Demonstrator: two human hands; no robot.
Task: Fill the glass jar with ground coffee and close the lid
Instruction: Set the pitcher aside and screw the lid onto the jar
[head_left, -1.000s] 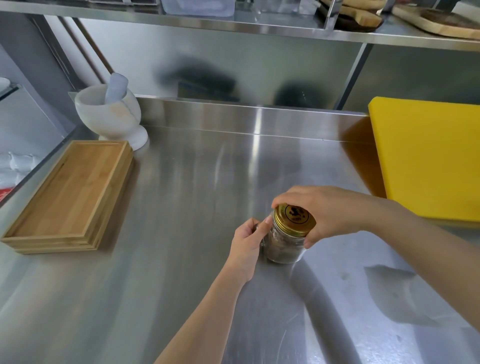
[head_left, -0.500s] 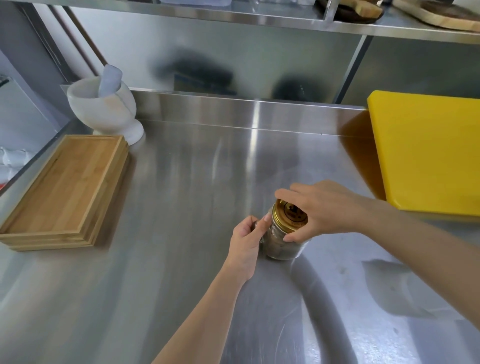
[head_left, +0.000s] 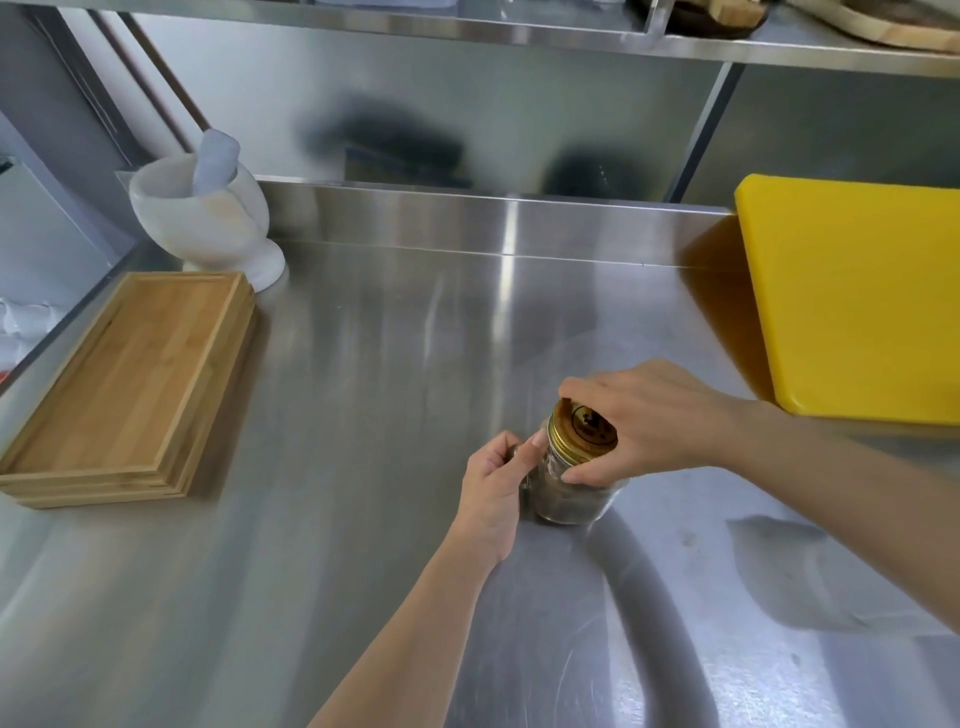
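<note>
A small glass jar (head_left: 569, 499) with dark ground coffee inside stands on the steel counter (head_left: 374, 374), right of centre. A gold metal lid (head_left: 582, 431) with a dark emblem sits on its mouth. My right hand (head_left: 644, 415) comes in from the right and grips the lid's rim with thumb and fingers. My left hand (head_left: 493, 488) holds the jar's left side, thumb against the glass just under the lid. The far side of the jar is hidden by my right hand.
A stack of bamboo trays (head_left: 130, 384) lies at the left. Behind it stands a white stone mortar with a pestle (head_left: 208, 218). A thick yellow cutting board (head_left: 857, 301) lies at the right. A steel shelf (head_left: 519, 31) runs overhead.
My right hand has turned on the lid, its fingers shifting round the rim and covering more of the top. The jar and my left hand stay in place.
</note>
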